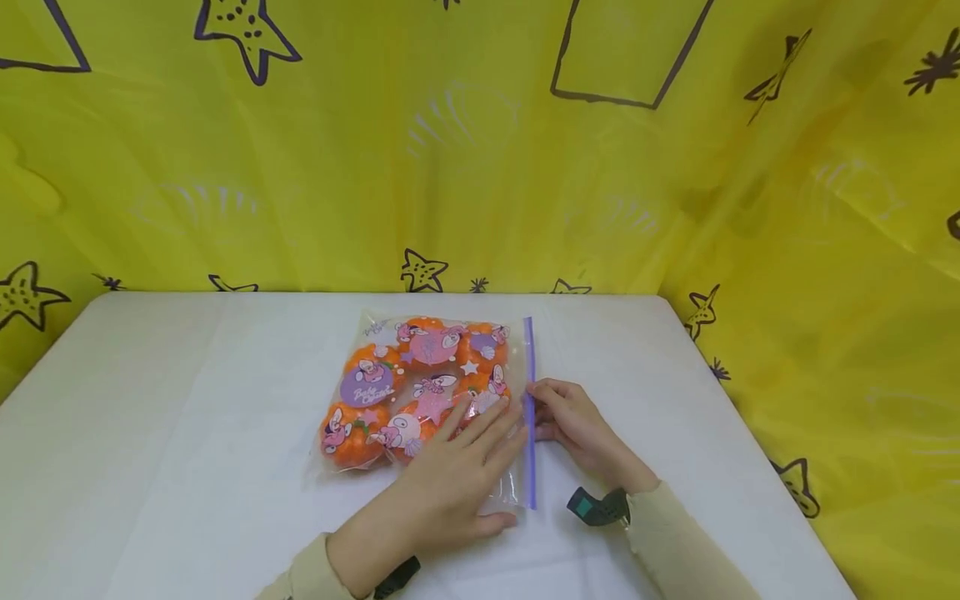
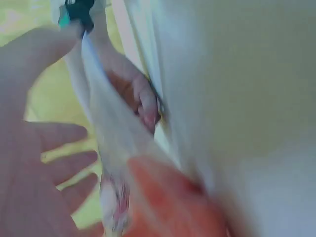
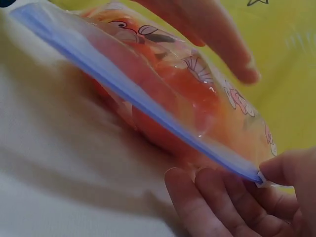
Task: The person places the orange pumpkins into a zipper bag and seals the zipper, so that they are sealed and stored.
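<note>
A clear zip bag with pink and purple cartoon prints lies on the table, holding several orange, lumpy, pumpkin-like things with bits of green. Its purple zip strip runs along the right edge. My left hand is over the bag's lower right part, fingers straight and spread. At the strip, my right hand pinches the end of the zip at a small pale slider between thumb and fingers. The left wrist view is blurred, with the bag's orange contents beside the left fingers.
The bag lies on a white-covered table. Behind it and to the right hangs a yellow cloth with starfish and shell drawings. Dark bands sit at both wrists, next to beige sleeves.
</note>
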